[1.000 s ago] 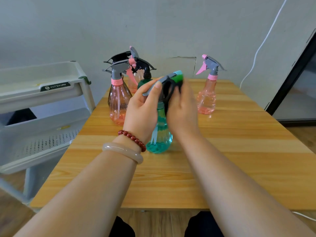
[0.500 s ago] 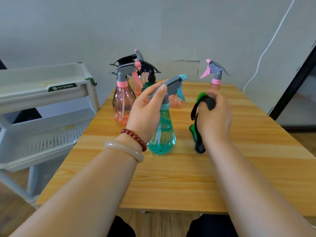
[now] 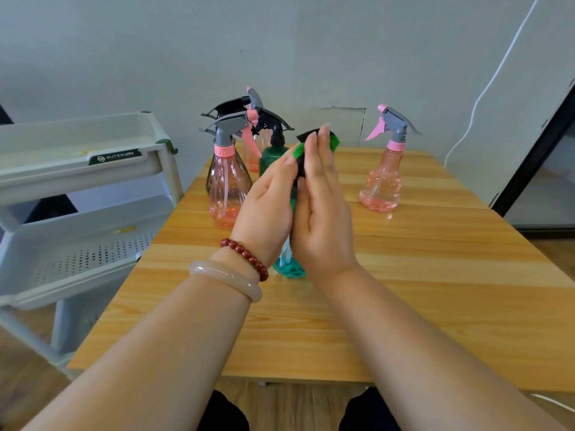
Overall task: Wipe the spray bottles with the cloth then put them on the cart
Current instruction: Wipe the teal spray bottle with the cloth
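Wiping step under way on teal spray bottle [image 3: 287, 269]. It stands upright on the worktop [image 3: 404, 290], directly between the hands. Only its base shows below the wrists; head and neck are hidden.

Hands: left hand [image 3: 267, 206] and right hand [image 3: 323, 219] are pressed toward each other, palms facing, with the bottle top sandwiched between them. Fingers on both are nearly straight, pointing up and away. Green-and-black cloth [image 3: 333, 141] lies under the right-hand fingers, poking out past the fingertips. Thumbs are mostly hidden, so I cannot tell whether either hooks round the neck.

Other bottles: a cluster stands just beyond the left hand. Pink bottle with grey trigger [image 3: 228, 188] is nearest and dark green bottle with black trigger [image 3: 273, 154] sits by the fingertips. At least two more overlap behind them. Lone pink bottle [image 3: 382, 185] stands well to the right of the right hand.

Cart [image 3: 93, 169]: white and tiered, left of the left hand, beside the worktop edge. No bottle is seen on the tiers in view.

Progress (judgement): early. Every visible bottle is on the worktop, none carted. The teal one is having its head wiped; its body and the transfer leftward are probably to come. Whether the others are already wiped, I cannot tell.
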Demonstrator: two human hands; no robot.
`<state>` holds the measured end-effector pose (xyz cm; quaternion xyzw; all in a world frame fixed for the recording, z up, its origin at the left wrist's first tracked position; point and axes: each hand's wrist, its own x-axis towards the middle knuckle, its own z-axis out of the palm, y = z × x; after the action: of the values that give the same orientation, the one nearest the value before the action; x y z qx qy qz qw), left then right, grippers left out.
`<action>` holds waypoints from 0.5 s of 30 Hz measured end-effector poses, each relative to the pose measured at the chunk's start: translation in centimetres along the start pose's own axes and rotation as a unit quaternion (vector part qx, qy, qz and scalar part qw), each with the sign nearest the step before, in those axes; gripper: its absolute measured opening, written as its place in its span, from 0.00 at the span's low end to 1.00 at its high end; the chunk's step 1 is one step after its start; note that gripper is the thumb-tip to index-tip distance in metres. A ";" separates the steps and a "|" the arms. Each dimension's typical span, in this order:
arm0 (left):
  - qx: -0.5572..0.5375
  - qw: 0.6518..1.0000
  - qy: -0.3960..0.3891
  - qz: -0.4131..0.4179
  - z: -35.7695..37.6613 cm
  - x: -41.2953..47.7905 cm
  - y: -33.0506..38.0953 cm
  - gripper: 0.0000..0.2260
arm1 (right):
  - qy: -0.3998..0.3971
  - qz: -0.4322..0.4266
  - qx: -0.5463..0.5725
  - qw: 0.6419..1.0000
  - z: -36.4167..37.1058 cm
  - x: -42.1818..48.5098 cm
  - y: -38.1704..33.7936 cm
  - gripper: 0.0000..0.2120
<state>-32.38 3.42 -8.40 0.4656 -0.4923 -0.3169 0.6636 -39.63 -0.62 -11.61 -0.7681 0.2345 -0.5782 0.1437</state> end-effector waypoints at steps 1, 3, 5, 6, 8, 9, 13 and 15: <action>0.003 1.000 -0.001 0.003 0.0 0.0 0.0 0.14 | 0.001 0.000 0.001 1.000 -0.1 0.1 0.1 0.24; 0.012 1.000 -0.005 0.010 0.1 -0.1 0.1 0.15 | 0.006 0.013 -0.002 1.000 -0.5 0.8 0.5 0.23; 0.026 1.000 -0.006 0.010 0.1 -0.1 -0.1 0.16 | 0.025 0.040 -0.004 0.999 -0.8 1.6 0.7 0.23; 0.030 0.999 -0.007 0.011 0.2 -0.1 -0.1 0.16 | 0.032 0.046 -0.003 0.998 -0.7 1.7 0.7 0.23; 0.040 0.999 -0.002 0.018 0.2 -0.2 -0.1 0.16 | 0.031 0.038 0.007 0.999 -0.4 0.9 0.4 0.23; 0.056 0.998 -0.003 0.026 0.2 -0.2 0.0 0.16 | 0.025 0.027 0.013 0.999 -0.2 0.1 0.5 0.22; 0.088 0.996 -0.005 0.031 0.1 -0.2 -0.4 0.15 | 0.003 0.008 0.021 1.000 -0.6 -0.7 0.9 0.22; 0.108 0.993 -0.011 0.038 0.1 -0.2 -0.7 0.17 | 0.031 0.042 0.011 0.999 -0.8 0.4 0.8 0.22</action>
<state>-32.52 3.25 -9.13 0.5115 -0.5487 -0.2416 0.6156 -40.45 -1.49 -11.47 -0.7380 0.2646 -0.5974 0.1688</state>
